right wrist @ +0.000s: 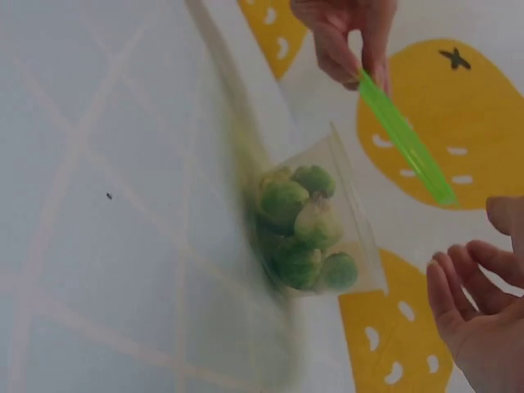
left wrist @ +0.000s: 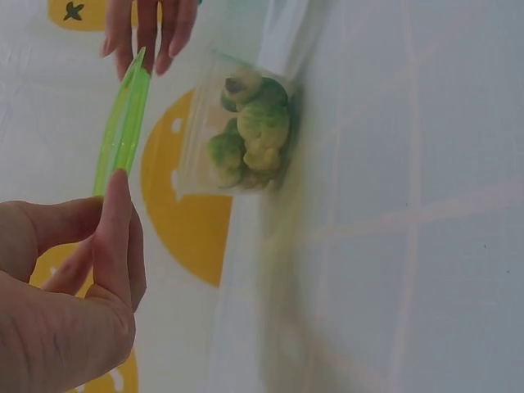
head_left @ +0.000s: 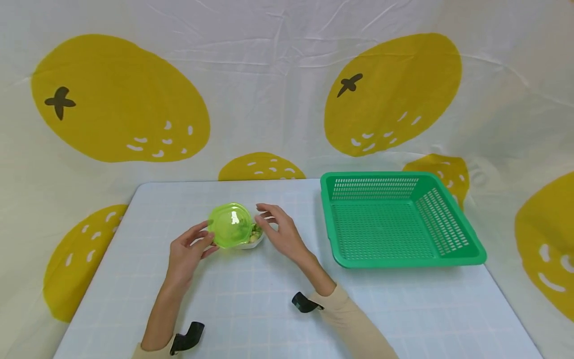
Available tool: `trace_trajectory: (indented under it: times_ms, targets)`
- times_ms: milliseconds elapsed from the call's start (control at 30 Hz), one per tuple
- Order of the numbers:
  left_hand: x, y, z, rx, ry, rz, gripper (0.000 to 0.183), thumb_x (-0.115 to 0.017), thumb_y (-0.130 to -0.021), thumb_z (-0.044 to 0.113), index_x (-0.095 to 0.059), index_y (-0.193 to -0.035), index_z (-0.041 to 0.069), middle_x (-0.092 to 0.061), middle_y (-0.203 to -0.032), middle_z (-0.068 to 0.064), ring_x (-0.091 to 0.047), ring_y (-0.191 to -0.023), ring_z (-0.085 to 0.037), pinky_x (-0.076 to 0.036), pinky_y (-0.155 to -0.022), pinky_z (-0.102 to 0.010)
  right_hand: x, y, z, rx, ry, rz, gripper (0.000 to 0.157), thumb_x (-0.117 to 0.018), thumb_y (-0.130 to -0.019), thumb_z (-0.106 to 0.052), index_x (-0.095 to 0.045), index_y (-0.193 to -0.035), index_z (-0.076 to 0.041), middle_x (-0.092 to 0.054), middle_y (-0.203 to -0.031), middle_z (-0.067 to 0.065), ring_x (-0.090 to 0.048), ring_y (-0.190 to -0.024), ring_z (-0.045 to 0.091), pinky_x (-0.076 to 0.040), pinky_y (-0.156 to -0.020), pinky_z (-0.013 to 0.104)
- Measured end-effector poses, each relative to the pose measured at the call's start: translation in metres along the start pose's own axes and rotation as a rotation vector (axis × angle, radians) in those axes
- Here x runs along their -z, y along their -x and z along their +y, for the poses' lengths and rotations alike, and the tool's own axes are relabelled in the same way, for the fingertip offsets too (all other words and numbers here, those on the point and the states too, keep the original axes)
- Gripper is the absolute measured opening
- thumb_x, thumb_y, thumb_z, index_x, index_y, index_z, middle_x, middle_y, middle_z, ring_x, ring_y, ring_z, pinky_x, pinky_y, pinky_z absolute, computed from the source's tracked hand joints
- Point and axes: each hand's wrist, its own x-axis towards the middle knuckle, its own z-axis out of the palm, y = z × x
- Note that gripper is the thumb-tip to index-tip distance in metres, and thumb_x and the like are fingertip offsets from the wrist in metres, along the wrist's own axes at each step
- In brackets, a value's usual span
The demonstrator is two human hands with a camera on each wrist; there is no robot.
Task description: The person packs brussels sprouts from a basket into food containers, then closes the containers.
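My left hand (head_left: 188, 249) pinches a translucent green lid (head_left: 230, 225) by its edge between thumb and fingers. The lid is held above a small clear container (left wrist: 196, 147) that stands on the table. Several Brussels sprouts (right wrist: 295, 221) fill the container, seen through its side in both wrist views. From the head view, the lid hides most of the container. On the far side of the lid, my right hand (head_left: 282, 232) hovers with loosely bent fingers and nothing in them. The right wrist view shows a gap between its fingertips (right wrist: 438, 282) and the lid.
A green plastic basket (head_left: 403, 267) with slotted walls stands at the table's right side. Pale checked cloth covers the table (head_left: 251, 309). Behind it hangs a white sheet (head_left: 269, 99) printed with big yellow fruits.
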Motion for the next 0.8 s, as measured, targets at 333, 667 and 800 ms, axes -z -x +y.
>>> trace_trajectory:
  times_ms: [333,667,800]
  targets:
    - [-0.010,-0.004,0.001,-0.032,-0.037,-0.055,0.045,-0.069,-0.099,0.005,-0.059,-0.143,0.002,-0.059,-0.105,-0.007,-0.072,-0.080,-0.012,-0.062,-0.080,-0.029,0.000,0.006,-0.002,-0.004,-0.021,0.074,0.029,-0.066,-0.103,-0.014,-0.068,-0.129,-0.002,-0.070,-0.119,0.010,-0.066,-0.105,0.024,-0.058,-0.089,0.038]
    - [-0.013,-0.008,-0.001,-0.073,-0.018,-0.095,0.045,-0.070,-0.097,0.004,-0.059,-0.141,-0.002,-0.060,-0.104,-0.007,-0.072,-0.080,-0.011,-0.063,-0.079,-0.031,-0.001,0.010,0.006,-0.047,-0.041,0.077,0.026,-0.069,-0.101,-0.017,-0.069,-0.124,-0.005,-0.070,-0.107,0.007,-0.066,-0.099,0.020,-0.059,-0.088,0.033]
    - [-0.014,-0.009,-0.002,-0.089,-0.034,-0.095,0.043,-0.070,-0.098,0.003,-0.060,-0.140,-0.002,-0.058,-0.102,-0.006,-0.071,-0.081,-0.009,-0.063,-0.078,-0.031,-0.001,0.011,0.008,-0.076,-0.068,0.087,0.026,-0.071,-0.099,-0.015,-0.069,-0.123,-0.005,-0.070,-0.106,0.009,-0.066,-0.098,0.022,-0.058,-0.089,0.032]
